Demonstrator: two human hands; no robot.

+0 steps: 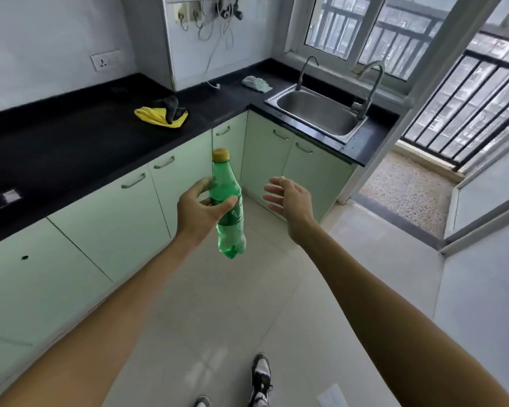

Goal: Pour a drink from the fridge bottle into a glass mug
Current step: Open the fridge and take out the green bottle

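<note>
— What is the left hand (200, 205) doing?

— It sits at the middle of the frame, thumb and fingers curled round the waist of a green plastic bottle (231, 224). The bottle stands nearly upright in the air over the floor, with its yellow cap (220, 154) on and pointing up.

— And the right hand (288, 198)?

— Just to the right of the bottle, apart from it. The fingers are spread and loosely bent, palm turned towards the bottle, and it holds nothing.

— What lies around them?

— Behind the hands runs a row of pale green cabinet doors (106, 227) with metal handles. Above them is a black counter (71, 148) that crosses the left half of the frame and turns a corner towards the upper right.

— Anything on it?

— A yellow cloth (155, 116) lies left of upper centre, with a dark object (171, 106) resting on it that I can't identify. Further back, a crumpled pale rag (256, 83) lies near the steel sink (318, 113), which is set into the counter at the upper right. Two taps (373, 83) rise beside it under a window (350, 27).

— And lower down?

— Light floor tiles (218, 318), and at the bottom edge two black and white shoes (260, 377). A wall socket (105, 61) shows at the upper left, and a black railing (465, 113) stands beyond the doorway on the right.
</note>
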